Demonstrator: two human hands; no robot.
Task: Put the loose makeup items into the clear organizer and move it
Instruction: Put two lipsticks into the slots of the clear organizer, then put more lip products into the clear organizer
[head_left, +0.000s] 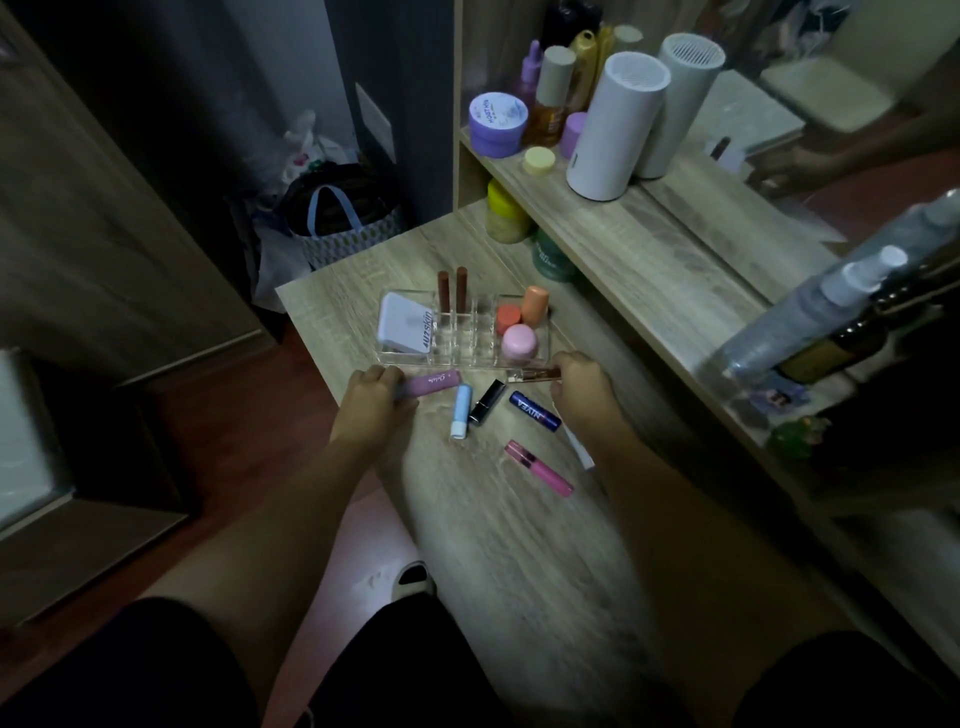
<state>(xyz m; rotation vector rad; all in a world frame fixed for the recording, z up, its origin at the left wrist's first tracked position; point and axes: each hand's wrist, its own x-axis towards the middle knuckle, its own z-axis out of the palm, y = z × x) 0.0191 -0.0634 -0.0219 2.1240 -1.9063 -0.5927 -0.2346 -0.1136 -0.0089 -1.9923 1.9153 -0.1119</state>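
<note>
The clear organizer (470, 343) stands on the wooden table (509, 530). It holds a white compact (405, 325), two brown lipsticks (452, 291) and three round pink and orange items (519, 325). My left hand (371, 395) is closed on a pink tube (428, 384) just in front of the organizer. My right hand (579, 382) grips a thin clear tube with a gold cap (530, 374). Loose on the table lie a light blue stick (461, 411), a black lipstick (487, 401), a dark blue Nivea stick (535, 410) and a pink gloss (540, 468).
A raised shelf (639, 228) at the right carries a white cylinder (615, 124), a purple jar (496, 123) and bottles. Yellow and green jars (506, 213) stand under it. A mirror (831, 104) is behind. Bags (337, 218) sit on the floor left of the table.
</note>
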